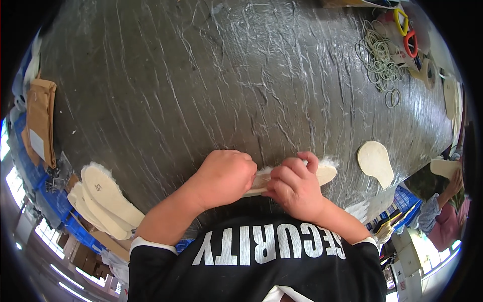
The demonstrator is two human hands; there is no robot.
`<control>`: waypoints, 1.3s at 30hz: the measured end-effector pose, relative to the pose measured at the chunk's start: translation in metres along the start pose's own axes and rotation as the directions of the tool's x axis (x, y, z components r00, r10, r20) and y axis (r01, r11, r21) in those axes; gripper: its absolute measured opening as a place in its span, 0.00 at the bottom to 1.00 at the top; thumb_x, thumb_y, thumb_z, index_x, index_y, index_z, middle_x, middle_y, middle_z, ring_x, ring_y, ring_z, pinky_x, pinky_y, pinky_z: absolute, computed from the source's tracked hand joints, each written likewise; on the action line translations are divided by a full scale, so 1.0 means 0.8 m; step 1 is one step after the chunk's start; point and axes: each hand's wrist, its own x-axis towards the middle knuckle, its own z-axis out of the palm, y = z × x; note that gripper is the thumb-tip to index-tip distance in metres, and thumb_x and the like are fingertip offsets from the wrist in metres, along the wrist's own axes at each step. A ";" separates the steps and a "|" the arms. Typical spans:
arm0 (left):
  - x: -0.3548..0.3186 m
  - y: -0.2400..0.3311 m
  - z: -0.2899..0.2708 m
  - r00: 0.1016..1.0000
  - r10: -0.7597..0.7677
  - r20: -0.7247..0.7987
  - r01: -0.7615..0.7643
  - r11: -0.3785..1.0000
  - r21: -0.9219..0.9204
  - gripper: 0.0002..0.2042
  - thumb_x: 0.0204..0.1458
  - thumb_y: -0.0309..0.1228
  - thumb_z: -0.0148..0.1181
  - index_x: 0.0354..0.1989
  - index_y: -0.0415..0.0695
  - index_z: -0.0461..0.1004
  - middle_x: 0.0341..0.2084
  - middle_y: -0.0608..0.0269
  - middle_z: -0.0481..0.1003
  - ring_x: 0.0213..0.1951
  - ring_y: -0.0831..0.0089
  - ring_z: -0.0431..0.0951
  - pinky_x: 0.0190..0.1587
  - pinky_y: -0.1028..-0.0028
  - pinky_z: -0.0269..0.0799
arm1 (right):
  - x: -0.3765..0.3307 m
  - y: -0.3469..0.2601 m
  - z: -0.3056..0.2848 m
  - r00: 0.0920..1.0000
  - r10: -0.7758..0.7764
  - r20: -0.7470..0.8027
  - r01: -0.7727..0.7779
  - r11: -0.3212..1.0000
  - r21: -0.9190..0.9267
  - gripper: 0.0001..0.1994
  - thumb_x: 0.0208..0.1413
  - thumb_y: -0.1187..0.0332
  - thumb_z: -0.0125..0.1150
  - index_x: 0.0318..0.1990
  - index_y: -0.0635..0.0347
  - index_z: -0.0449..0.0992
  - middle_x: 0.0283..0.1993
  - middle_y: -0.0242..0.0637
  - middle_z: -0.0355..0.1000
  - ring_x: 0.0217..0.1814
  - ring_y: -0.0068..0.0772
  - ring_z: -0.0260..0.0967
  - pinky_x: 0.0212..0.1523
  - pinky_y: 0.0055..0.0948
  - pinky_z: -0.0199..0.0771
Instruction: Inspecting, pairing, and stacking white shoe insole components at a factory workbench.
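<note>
A cream, fleece-lined insole (327,173) lies crosswise at the near edge of the table, in front of my body. My left hand (224,178) is closed in a fist on its left end and hides that part. At the middle of the insole, my right hand (297,189) has its fingers curled and pinched on the edge. White fluff shows along the far side of the insole and between the two hands. Farther right, a single cream insole (376,162) lies flat, apart from my hands.
Stacked fleecy insoles (108,199) lie at the left edge, below a brown paper package (40,121). At the far right are loose rubber bands (380,58), yellow-handled scissors (401,22), a red handle (411,44) and a tape roll (430,73). A co-worker's hand (455,183) holds another insole.
</note>
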 end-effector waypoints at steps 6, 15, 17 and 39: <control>-0.006 0.002 0.013 0.997 0.074 -0.030 -0.074 0.997 -0.007 0.03 0.43 0.27 0.59 0.23 0.43 0.76 0.25 0.61 0.76 0.32 0.60 0.76 0.36 0.64 0.72 | -0.010 0.004 0.001 0.999 -0.042 -0.013 0.043 0.999 0.017 0.12 0.35 0.62 0.68 0.28 0.52 0.72 0.42 0.28 0.70 0.50 0.33 0.67 0.59 0.54 0.53; -0.013 -0.001 0.011 0.990 0.102 -0.094 -0.120 0.971 -0.207 0.03 0.43 0.26 0.60 0.24 0.41 0.75 0.24 0.61 0.74 0.31 0.59 0.75 0.36 0.63 0.71 | 0.003 0.008 0.002 1.000 -0.012 0.012 0.012 1.000 0.011 0.13 0.34 0.63 0.69 0.28 0.53 0.72 0.42 0.28 0.71 0.51 0.34 0.67 0.57 0.52 0.55; -0.012 -0.002 0.011 0.991 0.105 -0.086 -0.121 0.970 -0.210 0.03 0.43 0.26 0.60 0.24 0.41 0.75 0.24 0.60 0.74 0.30 0.59 0.75 0.35 0.63 0.71 | 0.005 0.010 0.003 0.999 -0.019 0.049 0.017 0.999 0.041 0.13 0.35 0.63 0.69 0.28 0.53 0.72 0.40 0.27 0.71 0.47 0.32 0.67 0.55 0.50 0.56; -0.023 0.008 0.015 0.997 -0.070 -0.041 0.054 0.950 -0.307 0.15 0.45 0.31 0.65 0.39 0.40 0.70 0.31 0.55 0.73 0.38 0.55 0.76 0.40 0.61 0.71 | 0.021 0.025 -0.015 0.991 0.082 0.107 -0.076 0.996 -0.053 0.19 0.32 0.62 0.71 0.36 0.52 0.77 0.33 0.26 0.69 0.39 0.32 0.66 0.46 0.43 0.59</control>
